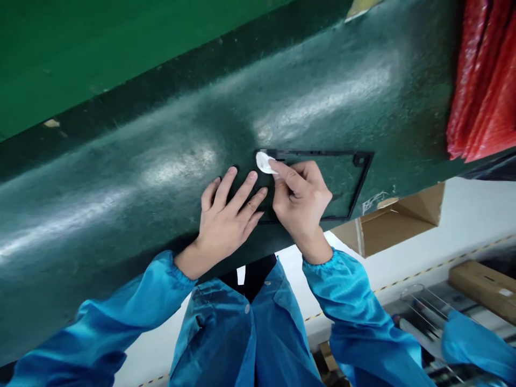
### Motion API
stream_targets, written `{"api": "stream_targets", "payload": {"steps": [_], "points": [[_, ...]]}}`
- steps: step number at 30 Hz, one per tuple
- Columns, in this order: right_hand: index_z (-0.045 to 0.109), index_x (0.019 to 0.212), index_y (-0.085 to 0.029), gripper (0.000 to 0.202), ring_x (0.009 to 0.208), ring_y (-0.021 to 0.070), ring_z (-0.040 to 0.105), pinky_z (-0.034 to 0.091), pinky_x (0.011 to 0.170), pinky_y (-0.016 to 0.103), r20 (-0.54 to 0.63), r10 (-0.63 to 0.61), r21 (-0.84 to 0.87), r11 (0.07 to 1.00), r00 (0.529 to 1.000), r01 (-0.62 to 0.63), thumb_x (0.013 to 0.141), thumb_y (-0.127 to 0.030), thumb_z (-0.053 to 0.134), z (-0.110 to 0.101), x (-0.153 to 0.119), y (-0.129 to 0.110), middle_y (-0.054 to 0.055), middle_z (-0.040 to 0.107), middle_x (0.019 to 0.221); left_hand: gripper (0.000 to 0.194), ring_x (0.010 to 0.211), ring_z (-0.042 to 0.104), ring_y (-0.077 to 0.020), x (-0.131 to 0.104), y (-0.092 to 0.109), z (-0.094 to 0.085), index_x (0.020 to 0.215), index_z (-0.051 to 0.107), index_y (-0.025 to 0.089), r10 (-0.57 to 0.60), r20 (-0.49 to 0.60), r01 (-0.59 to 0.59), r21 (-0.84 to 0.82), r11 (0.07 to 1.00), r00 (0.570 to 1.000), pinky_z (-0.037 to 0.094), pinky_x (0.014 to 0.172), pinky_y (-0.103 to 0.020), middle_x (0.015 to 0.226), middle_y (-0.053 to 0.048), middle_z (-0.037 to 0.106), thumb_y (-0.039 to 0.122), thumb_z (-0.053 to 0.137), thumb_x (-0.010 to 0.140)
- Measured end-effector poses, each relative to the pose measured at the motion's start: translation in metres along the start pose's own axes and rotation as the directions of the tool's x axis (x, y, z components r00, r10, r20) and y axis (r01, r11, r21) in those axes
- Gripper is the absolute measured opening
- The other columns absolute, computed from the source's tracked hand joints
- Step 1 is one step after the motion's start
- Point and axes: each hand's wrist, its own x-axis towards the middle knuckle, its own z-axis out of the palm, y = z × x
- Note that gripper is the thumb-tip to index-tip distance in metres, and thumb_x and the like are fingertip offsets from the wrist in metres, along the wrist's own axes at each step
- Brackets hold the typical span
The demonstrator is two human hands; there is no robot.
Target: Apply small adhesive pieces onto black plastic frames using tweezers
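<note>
A thin black rectangular frame (360,185) lies flat on the green tabletop (193,140), close to its near edge. My right hand (302,196) pinches a small white pad (265,162), cotton-like in look, and holds it against the frame's far left corner. With fingers spread, my left hand (231,215) lies flat over the frame's left side. That side is mostly hidden under my fingers, and part of the near side is behind my right hand.
Red plastic bubble-wrap bags (484,91) are stacked at the far right of the table. An open cardboard box (399,220) stands below the near edge on the right. Farther right are a long cardboard box (484,287) and a wire rack (427,306).
</note>
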Motion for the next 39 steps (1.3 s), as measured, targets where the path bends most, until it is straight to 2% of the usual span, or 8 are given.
{"api": "stream_targets", "payload": {"steps": [4, 7, 10, 14, 20, 26, 32, 39], "points": [[0.081, 0.117, -0.028, 0.029, 0.076, 0.0088, 0.064, 0.050, 0.065, 0.024, -0.050, 0.024, 0.018, 1.000, 0.998, -0.023, 0.100, -0.016, 0.061, -0.004, -0.011, 0.005, 0.000, 0.068, 0.090, 0.053, 0.154, 0.043, -0.0453, 0.000, 0.006, 0.001, 0.151, 0.060, 0.026, 0.001, -0.006, 0.000, 0.036, 0.999, 1.000, 0.030, 0.121, -0.059, 0.166, -0.008, 0.050, 0.042, 0.069, 0.101], [0.081, 0.118, -0.030, 0.030, 0.076, 0.0088, 0.063, 0.051, 0.066, 0.023, -0.062, 0.033, 0.040, 0.999, 0.998, -0.031, 0.100, -0.016, 0.062, -0.004, -0.020, 0.008, 0.000, 0.066, 0.090, 0.058, 0.158, 0.036, -0.0466, 0.000, 0.010, 0.001, 0.154, 0.056, 0.024, -0.005, 0.005, 0.005, 0.025, 1.000, 1.000, 0.025, 0.124, -0.063, 0.168, -0.010, 0.046, 0.043, 0.070, 0.101], [0.081, 0.116, -0.029, 0.028, 0.076, 0.0089, 0.062, 0.053, 0.068, 0.023, -0.150, 0.048, 0.056, 0.998, 0.988, -0.040, 0.099, -0.015, 0.063, -0.001, -0.022, 0.011, 0.000, 0.064, 0.087, 0.068, 0.160, 0.030, -0.0482, -0.001, 0.013, 0.000, 0.159, 0.050, 0.019, 0.005, 0.051, -0.005, 0.005, 1.000, 0.999, 0.019, 0.127, -0.066, 0.171, -0.009, 0.041, 0.049, 0.069, 0.100], [0.082, 0.116, -0.025, 0.028, 0.076, 0.0087, 0.061, 0.053, 0.070, 0.023, -0.234, 0.034, 0.074, 0.997, 0.972, -0.017, 0.097, -0.012, 0.067, 0.004, -0.017, 0.015, 0.000, 0.061, 0.085, 0.075, 0.159, 0.031, -0.0488, -0.002, 0.015, -0.001, 0.162, 0.045, 0.018, 0.023, 0.084, -0.024, 0.012, 1.000, 0.996, 0.018, 0.128, -0.066, 0.174, -0.008, 0.036, 0.051, 0.070, 0.100], [0.081, 0.118, -0.027, 0.028, 0.078, 0.0079, 0.062, 0.054, 0.071, 0.022, -0.170, 0.061, 0.082, 0.995, 0.984, -0.047, 0.100, -0.017, 0.063, 0.013, -0.018, 0.005, 0.000, 0.064, 0.090, 0.075, 0.159, 0.031, -0.0487, 0.000, 0.015, 0.000, 0.162, 0.046, 0.019, 0.024, 0.120, -0.031, 0.057, 0.998, 0.992, 0.016, 0.129, -0.066, 0.174, -0.008, 0.035, 0.056, 0.066, 0.101], [0.080, 0.121, -0.029, 0.029, 0.080, 0.0081, 0.063, 0.054, 0.073, 0.023, -0.139, 0.095, 0.103, 0.991, 0.986, -0.081, 0.101, -0.018, 0.061, 0.014, -0.017, 0.000, 0.000, 0.065, 0.092, 0.071, 0.157, 0.036, -0.0473, 0.001, 0.014, 0.002, 0.159, 0.052, 0.020, 0.028, 0.062, -0.031, 0.061, 0.998, 0.998, 0.019, 0.129, -0.063, 0.170, -0.007, 0.044, 0.062, 0.060, 0.103], [0.082, 0.118, -0.028, 0.029, 0.076, 0.0079, 0.060, 0.053, 0.070, 0.022, -0.193, 0.121, 0.072, 0.991, 0.974, -0.109, 0.100, -0.016, 0.063, 0.008, -0.016, 0.004, -0.001, 0.061, 0.086, 0.076, 0.158, 0.035, -0.0480, 0.000, 0.016, 0.003, 0.159, 0.052, 0.022, 0.003, 0.066, -0.006, 0.048, 0.999, 0.998, 0.018, 0.130, -0.065, 0.170, -0.007, 0.044, 0.062, 0.070, 0.096], [0.080, 0.120, -0.028, 0.028, 0.079, 0.0079, 0.062, 0.056, 0.073, 0.023, -0.172, 0.130, 0.132, 0.985, 0.976, -0.108, 0.102, -0.019, 0.061, 0.020, -0.019, -0.007, 0.000, 0.063, 0.091, 0.065, 0.157, 0.037, -0.0473, 0.001, 0.017, 0.003, 0.154, 0.057, 0.018, 0.001, 0.059, -0.003, 0.025, 1.000, 0.998, 0.017, 0.130, -0.065, 0.168, -0.008, 0.047, 0.056, 0.063, 0.102]]}}
